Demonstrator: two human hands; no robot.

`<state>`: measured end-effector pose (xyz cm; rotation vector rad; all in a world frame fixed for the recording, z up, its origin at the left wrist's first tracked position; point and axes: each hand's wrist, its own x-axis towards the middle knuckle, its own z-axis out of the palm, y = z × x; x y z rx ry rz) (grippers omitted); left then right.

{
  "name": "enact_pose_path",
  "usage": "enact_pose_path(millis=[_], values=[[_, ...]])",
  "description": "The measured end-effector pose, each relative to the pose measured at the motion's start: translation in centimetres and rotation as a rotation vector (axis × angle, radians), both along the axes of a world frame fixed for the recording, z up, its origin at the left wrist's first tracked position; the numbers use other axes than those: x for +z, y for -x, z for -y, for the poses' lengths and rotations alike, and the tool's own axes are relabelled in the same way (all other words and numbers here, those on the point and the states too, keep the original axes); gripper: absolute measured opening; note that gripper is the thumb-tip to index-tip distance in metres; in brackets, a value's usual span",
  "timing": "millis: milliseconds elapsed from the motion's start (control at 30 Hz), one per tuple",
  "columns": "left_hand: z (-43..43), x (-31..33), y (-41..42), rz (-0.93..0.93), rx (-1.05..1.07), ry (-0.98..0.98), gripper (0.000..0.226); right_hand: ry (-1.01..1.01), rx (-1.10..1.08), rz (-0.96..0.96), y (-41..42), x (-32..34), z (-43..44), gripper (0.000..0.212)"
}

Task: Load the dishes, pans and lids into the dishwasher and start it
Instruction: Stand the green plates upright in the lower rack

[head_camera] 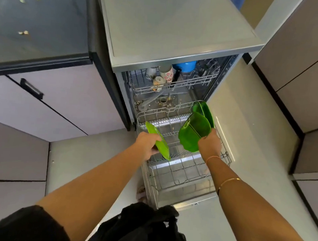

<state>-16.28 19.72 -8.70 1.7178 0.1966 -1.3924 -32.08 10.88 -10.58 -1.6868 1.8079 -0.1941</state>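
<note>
The dishwasher (pixel 176 62) stands open with its lower wire rack (pixel 181 169) pulled out over the lowered door. My left hand (pixel 147 144) grips a green plate (pixel 158 141) on edge over the rack's left side. Over the right side, my right hand (pixel 209 144) holds a green divided plate (pixel 192 133) tilted upright. Behind that one, another green plate (pixel 206 111) stands in the rack's right rear corner. The upper rack (pixel 174 84) holds mugs (pixel 166 72) and a blue bowl (pixel 186 65).
Food scraps lie on the dishwasher floor (pixel 162 102) behind the lower rack. A dark countertop (pixel 39 25) with cabinet doors below is at the left. Grey cabinets (pixel 304 72) stand to the right. Pale floor surrounds the open door.
</note>
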Motion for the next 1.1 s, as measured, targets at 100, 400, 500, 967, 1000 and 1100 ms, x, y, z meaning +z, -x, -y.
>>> enact_pose_path(millis=[100,400,500,967,1000,1100], values=[[1.9,-0.5,-1.1,-0.072,-0.061,-0.046,0.041,-0.078,-0.049,0.039,-1.1,-1.4,1.9,0.053],[10.1,-11.5,-2.3,-0.001,-0.175,-0.083,0.028,-0.221,-0.058,0.059,-3.8,-11.5,9.7,0.054],[13.8,-17.0,-1.5,0.076,-0.193,-0.025,0.03,-0.175,-0.052,0.106,-3.7,-16.8,13.6,0.061],[21.9,-32.9,4.3,0.464,-0.166,0.236,0.035,0.225,0.202,0.013,-0.3,-34.9,23.6,0.078],[22.0,-33.3,4.4,0.486,-0.153,0.238,0.034,0.23,0.218,0.007,-0.2,-35.4,23.9,0.077],[22.4,-34.3,4.9,0.511,-0.108,0.242,0.036,0.241,0.235,-0.002,-0.2,-36.8,24.8,0.076]])
